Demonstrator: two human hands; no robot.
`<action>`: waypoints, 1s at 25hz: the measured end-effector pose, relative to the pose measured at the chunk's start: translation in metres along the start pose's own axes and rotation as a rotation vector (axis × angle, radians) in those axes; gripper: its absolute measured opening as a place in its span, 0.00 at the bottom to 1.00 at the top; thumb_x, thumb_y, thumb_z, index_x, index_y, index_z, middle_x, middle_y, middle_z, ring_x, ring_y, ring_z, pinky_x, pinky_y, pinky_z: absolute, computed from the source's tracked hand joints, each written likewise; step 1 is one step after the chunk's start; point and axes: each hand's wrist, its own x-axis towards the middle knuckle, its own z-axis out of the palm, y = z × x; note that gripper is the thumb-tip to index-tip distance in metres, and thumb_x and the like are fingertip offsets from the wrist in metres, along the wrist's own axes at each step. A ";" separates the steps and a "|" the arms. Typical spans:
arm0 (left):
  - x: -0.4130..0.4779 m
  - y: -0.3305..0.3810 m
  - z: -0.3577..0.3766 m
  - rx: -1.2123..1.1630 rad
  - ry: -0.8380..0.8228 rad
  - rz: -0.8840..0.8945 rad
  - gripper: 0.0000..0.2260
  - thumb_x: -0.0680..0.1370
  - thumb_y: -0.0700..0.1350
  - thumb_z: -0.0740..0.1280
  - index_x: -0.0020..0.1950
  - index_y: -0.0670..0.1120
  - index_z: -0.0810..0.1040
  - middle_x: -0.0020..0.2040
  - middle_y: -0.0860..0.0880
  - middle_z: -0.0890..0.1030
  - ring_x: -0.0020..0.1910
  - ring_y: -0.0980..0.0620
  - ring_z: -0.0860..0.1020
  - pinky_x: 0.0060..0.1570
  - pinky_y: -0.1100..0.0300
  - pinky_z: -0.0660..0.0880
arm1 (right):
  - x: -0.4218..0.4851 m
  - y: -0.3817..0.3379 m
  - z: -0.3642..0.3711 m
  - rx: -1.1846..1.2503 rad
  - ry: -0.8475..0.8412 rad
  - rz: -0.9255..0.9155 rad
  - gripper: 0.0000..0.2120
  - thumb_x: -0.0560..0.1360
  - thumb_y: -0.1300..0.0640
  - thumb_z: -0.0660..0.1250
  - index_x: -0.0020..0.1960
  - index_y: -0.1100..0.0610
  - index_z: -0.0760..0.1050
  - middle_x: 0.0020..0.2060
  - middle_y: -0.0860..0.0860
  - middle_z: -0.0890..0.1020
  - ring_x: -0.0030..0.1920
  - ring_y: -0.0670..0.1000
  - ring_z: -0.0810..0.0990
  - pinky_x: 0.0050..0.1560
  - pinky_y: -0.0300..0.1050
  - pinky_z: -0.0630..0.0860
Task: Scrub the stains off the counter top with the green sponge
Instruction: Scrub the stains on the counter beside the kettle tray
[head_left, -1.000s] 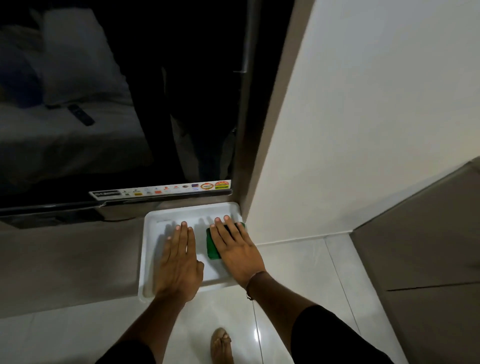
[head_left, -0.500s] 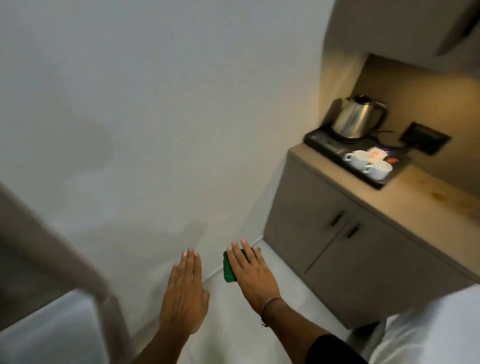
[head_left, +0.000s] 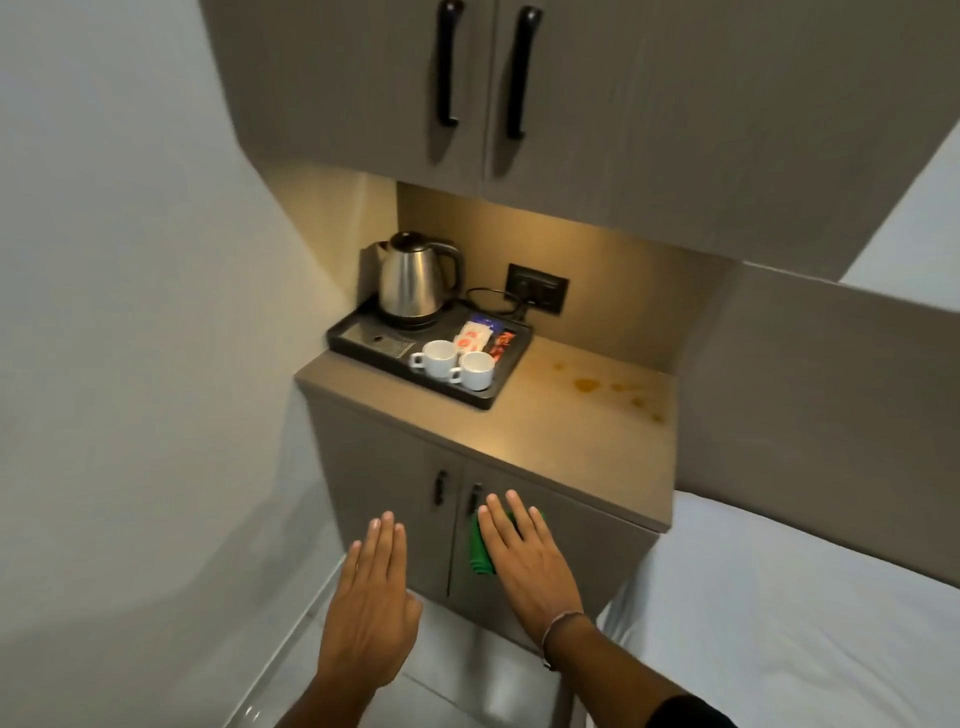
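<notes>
The beige counter top (head_left: 566, 441) carries several brown-orange stains (head_left: 587, 384) near its back right corner. My right hand (head_left: 524, 561) hovers palm down in front of the lower cabinet doors, below the counter's front edge, holding the green sponge (head_left: 479, 551) under its fingers. Only the sponge's left edge shows past the hand. My left hand (head_left: 371, 608) floats flat beside it with fingers together and nothing in it.
A black tray (head_left: 363, 338) on the counter's left holds a steel kettle (head_left: 415, 280), two white cups (head_left: 457, 364) and sachets. A wall socket (head_left: 537, 288) sits behind. Upper cabinets (head_left: 483, 78) overhang. A white bed (head_left: 779, 597) lies to the right, a wall to the left.
My view has swung from the white tray on the floor up to the counter. Both hands lifted off the tray, the right one carrying the sponge along.
</notes>
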 end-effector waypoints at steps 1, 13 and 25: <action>0.023 0.012 0.006 -0.009 -0.023 0.039 0.36 0.79 0.49 0.57 0.82 0.40 0.43 0.84 0.40 0.46 0.82 0.41 0.44 0.81 0.43 0.49 | 0.003 0.021 -0.002 -0.011 0.002 0.054 0.37 0.77 0.71 0.59 0.82 0.60 0.47 0.82 0.59 0.53 0.81 0.64 0.46 0.78 0.64 0.54; 0.287 0.108 0.058 -0.070 -0.172 0.390 0.33 0.84 0.56 0.55 0.83 0.41 0.47 0.85 0.40 0.49 0.83 0.42 0.47 0.81 0.41 0.51 | 0.054 0.192 0.009 -0.023 -0.147 0.516 0.44 0.75 0.62 0.74 0.82 0.55 0.51 0.81 0.54 0.53 0.80 0.60 0.48 0.78 0.62 0.56; 0.348 0.126 0.113 -0.059 -0.281 0.396 0.32 0.85 0.60 0.47 0.83 0.45 0.44 0.85 0.43 0.45 0.83 0.44 0.41 0.81 0.39 0.45 | 0.093 0.248 0.045 0.005 -0.255 0.553 0.44 0.78 0.53 0.70 0.83 0.52 0.44 0.82 0.51 0.47 0.80 0.56 0.40 0.79 0.61 0.46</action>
